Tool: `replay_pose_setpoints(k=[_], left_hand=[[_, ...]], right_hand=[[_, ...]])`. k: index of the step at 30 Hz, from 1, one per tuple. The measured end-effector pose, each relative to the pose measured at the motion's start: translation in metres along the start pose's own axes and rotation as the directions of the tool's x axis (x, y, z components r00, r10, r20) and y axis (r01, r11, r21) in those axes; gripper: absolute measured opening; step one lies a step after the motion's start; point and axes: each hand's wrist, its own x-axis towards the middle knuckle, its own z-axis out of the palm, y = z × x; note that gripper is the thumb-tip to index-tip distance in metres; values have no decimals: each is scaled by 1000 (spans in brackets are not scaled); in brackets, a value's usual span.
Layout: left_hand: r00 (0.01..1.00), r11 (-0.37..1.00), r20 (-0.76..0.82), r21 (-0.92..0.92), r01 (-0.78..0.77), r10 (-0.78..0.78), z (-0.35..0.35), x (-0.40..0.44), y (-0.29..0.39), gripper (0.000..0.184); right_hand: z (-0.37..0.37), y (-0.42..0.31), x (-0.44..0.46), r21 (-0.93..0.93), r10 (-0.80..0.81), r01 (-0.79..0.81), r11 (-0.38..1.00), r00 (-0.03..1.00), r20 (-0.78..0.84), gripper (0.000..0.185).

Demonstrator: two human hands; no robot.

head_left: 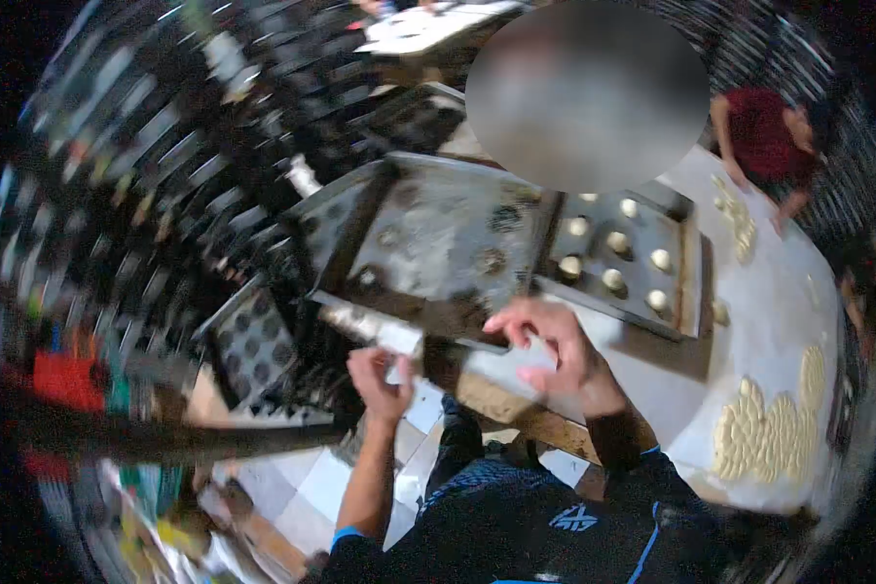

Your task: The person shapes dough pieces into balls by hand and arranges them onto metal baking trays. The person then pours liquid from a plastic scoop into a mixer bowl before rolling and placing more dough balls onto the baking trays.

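My right hand [560, 355] hovers over the near table edge, close to the front of a large stained baking tray [448, 238]. Its thumb and fingers curve apart, with pale tabletop showing between them. To the left, my left hand [380, 382] is raised in front of the tray's near left corner. Its fingers are bent, with a light gap beside the thumb, and I see nothing held. Round marks and dark residue cover the large tray. Beside it, a second baking tray [594, 268] carries several pale dough balls [618, 242].
Many shaped dough pieces [769, 433] lie together on the white table [672, 409] at right, with more farther back. A person in a dark red top [764, 131] leans over the far side. A tray with round hollows [253, 341] stands low at left, near dark blurred racks.
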Motion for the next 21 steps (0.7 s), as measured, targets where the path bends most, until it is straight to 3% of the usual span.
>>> replay_pose_setpoints(k=[2, 3, 4, 5, 6, 7, 8, 9, 11, 12, 14, 15, 16, 18, 19, 20, 21], left_hand=[[987, 994, 119, 53, 98, -103, -33, -56, 25, 25], [979, 992, 193, 119, 41, -64, -48, -95, 27, 24], [907, 941, 254, 128, 314, -337, -68, -125, 42, 25], [867, 919, 306, 168, 357, -393, -89, -160, 48, 26], [819, 889, 345, 209, 408, -458, -112, -198, 49, 27], [722, 820, 392, 315, 477, -570, -136, -235, 48, 32], [715, 763, 279, 336, 552, -641, -158, -280, 47, 32], [656, 700, 267, 406, 588, -706, -178, -327, 47, 33], [522, 548, 198, 467, 694, -829, -221, -410, 70, 36], [496, 479, 84, 442, 759, -864, -243, -445, 86, 36], [362, 303, -49, 453, 839, -931, -283, -520, 128, 36], [380, 294, -179, 374, 880, -907, -297, -566, 146, 36], [326, 235, -258, 327, 915, -910, -310, -596, 164, 36], [144, 36, -421, 253, 967, -895, -346, -655, 216, 37], [-4, -93, -479, 162, 982, -878, -365, -674, 239, 37], [-45, -128, -502, 132, 983, -864, -378, -698, 256, 37], [-103, -150, -590, 31, 988, -801, -385, -724, 271, 37]], right_hand=[[50, -44, 11, 213, -76, 8, 977, 947, 312, 61], [81, -65, 9, 408, -206, 15, 913, 881, 427, 63], [111, -87, 5, 584, -344, -23, 811, 789, 509, 66], [139, -112, 2, 716, -470, -168, 678, 649, 598, 68], [170, -135, 1, 776, -603, -355, 521, 490, 629, 70], [200, -155, -1, 785, -700, -469, 404, 394, 596, 59], [233, -176, -6, 754, -784, -592, 283, 309, 537, 49], [269, -200, -13, 776, -857, -621, 109, 336, 389, 61], [326, -217, -71, 627, -869, -775, -78, 361, 338, 60], [356, -228, -93, 553, -877, -819, -151, 369, 307, 60], [416, -254, -126, 322, -922, -933, -160, 257, 288, 60], [448, -268, -145, 196, -942, -968, -154, 203, 266, 59], [478, -278, -159, 100, -954, -984, -145, 166, 249, 59], [541, -315, -204, -49, -965, -983, -177, 163, 206, 58], [568, -327, -222, -139, -972, -982, -129, 98, 212, 59], [592, -345, -239, -187, -976, -974, -131, 93, 196, 59], [617, -366, -253, -316, -991, -948, -38, -4, 131, 60]])
